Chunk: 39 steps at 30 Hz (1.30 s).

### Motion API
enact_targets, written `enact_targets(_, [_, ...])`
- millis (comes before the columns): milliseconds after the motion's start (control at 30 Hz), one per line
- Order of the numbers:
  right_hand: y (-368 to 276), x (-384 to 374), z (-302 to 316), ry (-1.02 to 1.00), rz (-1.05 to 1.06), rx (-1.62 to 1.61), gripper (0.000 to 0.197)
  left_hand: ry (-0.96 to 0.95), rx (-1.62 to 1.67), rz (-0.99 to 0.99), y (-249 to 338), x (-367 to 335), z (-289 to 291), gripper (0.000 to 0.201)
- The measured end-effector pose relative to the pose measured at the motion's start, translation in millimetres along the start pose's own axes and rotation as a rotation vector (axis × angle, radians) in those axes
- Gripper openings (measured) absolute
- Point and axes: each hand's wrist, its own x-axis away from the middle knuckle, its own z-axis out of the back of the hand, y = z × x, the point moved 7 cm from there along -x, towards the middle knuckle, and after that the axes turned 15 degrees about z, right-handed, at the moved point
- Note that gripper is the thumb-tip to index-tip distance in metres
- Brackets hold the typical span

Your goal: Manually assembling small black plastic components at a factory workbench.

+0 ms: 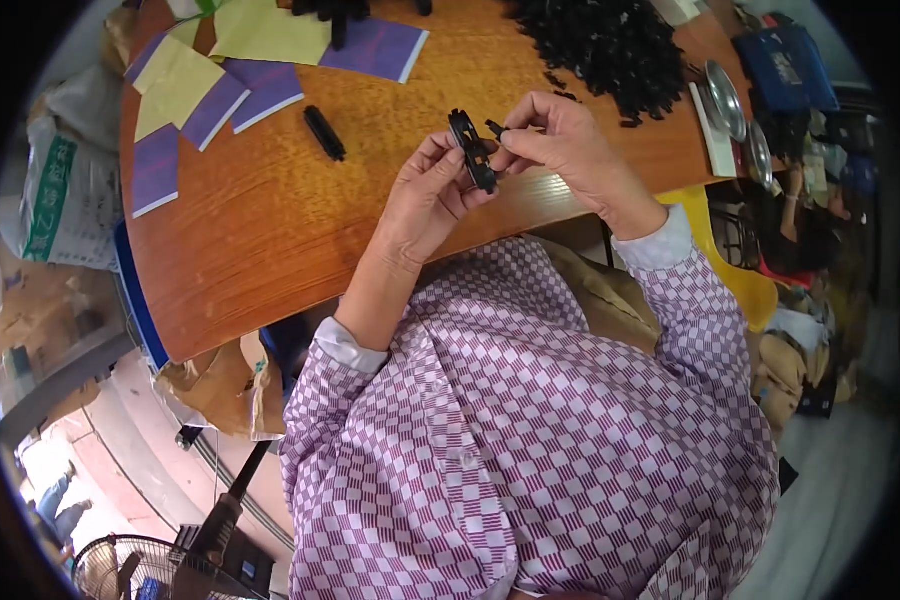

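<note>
Above the near edge of the wooden table [270, 240], my left hand [435, 190] is closed round a long black plastic part [472, 150] with cut-out openings, held tilted. My right hand [560, 140] pinches a small black piece [494, 128] between thumb and forefinger, close beside the upper part of the long one. Whether the two pieces touch, I cannot tell. Left of my hands, a similar narrow black part [324, 133] lies on the table. A large heap of small black pieces [610, 50] spreads beyond my right hand.
Purple and yellow sheets [270, 40] overlap at the far left. More black parts [335, 12] lie at the far edge. Round metal dishes [725, 100] stand at the right edge, near a yellow chair [745, 285]. A white sack [65, 180] and a fan [140, 570] are at the left.
</note>
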Motion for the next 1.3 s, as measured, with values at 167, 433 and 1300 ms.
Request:
enact_targets(167, [-1,13,7,-0.030,0.032,0.124,0.007,-0.021,-0.008,0.029,-13,-4,-4,0.013])
enact_targets(433, [-2,15,11,-0.041,0.089,0.231,0.007,0.007,-0.049,0.046,-16,-5,1,0.014])
enact_targets(1300, [5,13,3,-0.278,0.289,0.610,0.042,0.098,-0.444,0.054,-21,1,-9,0.022])
